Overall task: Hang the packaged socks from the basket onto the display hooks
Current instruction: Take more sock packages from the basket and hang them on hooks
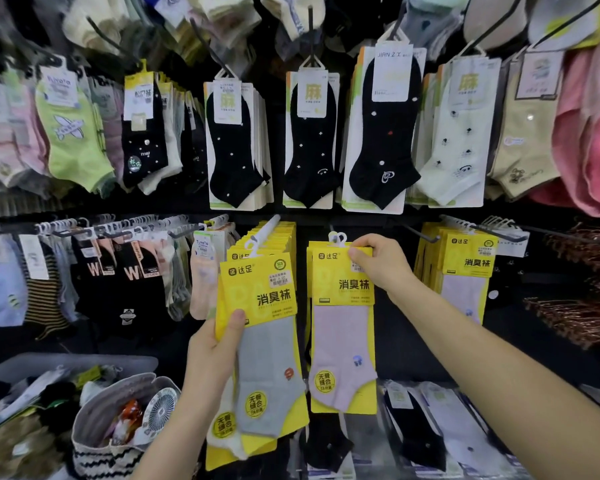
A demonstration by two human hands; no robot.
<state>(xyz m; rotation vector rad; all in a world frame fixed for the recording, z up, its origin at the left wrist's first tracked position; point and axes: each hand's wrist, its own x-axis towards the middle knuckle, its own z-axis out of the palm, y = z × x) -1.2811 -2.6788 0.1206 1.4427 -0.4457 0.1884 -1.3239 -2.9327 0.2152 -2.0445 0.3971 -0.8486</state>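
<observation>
My right hand [378,266] pinches the top of the pink sock pack [342,327] up at the rack; I cannot tell if its hanger loop [338,238] is seated. My left hand [212,355] grips grey sock packs [267,344] still waiting, and the basket [84,360] looks far from empty.

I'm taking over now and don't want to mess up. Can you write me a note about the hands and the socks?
Left hand: grips yellow packs, the grey sock pack in front, held low.
Right hand: pinches the top of the lilac sock pack. Its white hanger is up at rail height; I cannot tell if it is hung yet.
Done: the hung yellow packs fill the neighbouring hooks.
Left: seat the lilac pack, hang the grey ones, then the socks in the grey basket.
</observation>
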